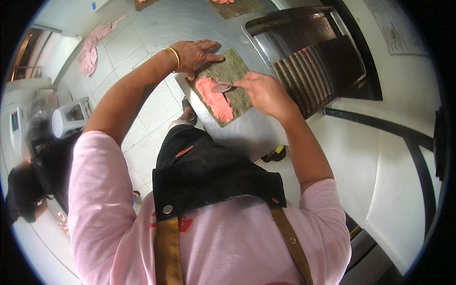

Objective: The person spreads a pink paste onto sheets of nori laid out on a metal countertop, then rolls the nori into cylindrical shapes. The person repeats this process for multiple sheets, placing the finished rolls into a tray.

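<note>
A square dark-green nori sheet (239,71) lies on the stainless steel table. Pink paste (214,99) forms a thick strip along its side nearest the table's left edge. My right hand (267,93) grips a metal spoon (221,87), whose bowl rests at the strip's upper part. My left hand (199,55), with a gold bangle at the wrist, is spread over the sheet's upper left corner, fingertips on the sheet and its edge; it holds nothing.
A metal tray (359,71) at the right holds a row of dark nori rolls (302,73). More nori sheets with pink paste (237,8) lie at the table's far end. A white stool (69,117) and a pink cloth (93,50) are on the left.
</note>
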Demonstrator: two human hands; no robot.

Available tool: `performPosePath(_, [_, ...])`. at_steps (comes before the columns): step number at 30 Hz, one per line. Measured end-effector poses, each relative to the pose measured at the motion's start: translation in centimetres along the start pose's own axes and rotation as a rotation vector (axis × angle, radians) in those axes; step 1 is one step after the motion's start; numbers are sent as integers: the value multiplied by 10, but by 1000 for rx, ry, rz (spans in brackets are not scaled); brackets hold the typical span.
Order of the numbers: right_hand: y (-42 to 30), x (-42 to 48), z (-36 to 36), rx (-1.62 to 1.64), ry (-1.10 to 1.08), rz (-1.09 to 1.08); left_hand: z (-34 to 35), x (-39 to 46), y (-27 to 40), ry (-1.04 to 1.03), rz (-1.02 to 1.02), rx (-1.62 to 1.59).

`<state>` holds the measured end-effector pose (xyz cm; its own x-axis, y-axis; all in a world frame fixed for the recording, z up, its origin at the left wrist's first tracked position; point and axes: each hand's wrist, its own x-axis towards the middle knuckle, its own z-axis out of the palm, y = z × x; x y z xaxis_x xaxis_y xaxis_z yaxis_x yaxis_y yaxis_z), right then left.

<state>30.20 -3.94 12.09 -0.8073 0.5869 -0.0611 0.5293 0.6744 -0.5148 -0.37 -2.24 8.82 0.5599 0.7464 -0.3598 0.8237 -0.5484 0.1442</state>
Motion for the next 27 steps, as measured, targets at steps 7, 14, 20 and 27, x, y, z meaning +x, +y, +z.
performPosePath(7, [23, 16, -8, 54, -104, -158, 84, -77, 20, 582, -393, -477])
performPosePath(14, [27, 68, 21, -1, -60, -312, 125, -81, 62, 827, -577, -500])
performPosePath(20, [9, 70, 1, -77, -129, -245, 130, -79, 76, 907, -783, -722])
performPosePath(27, [11, 79, 21, -88, -249, -237, 145, -73, 81, 954, -878, -1147])
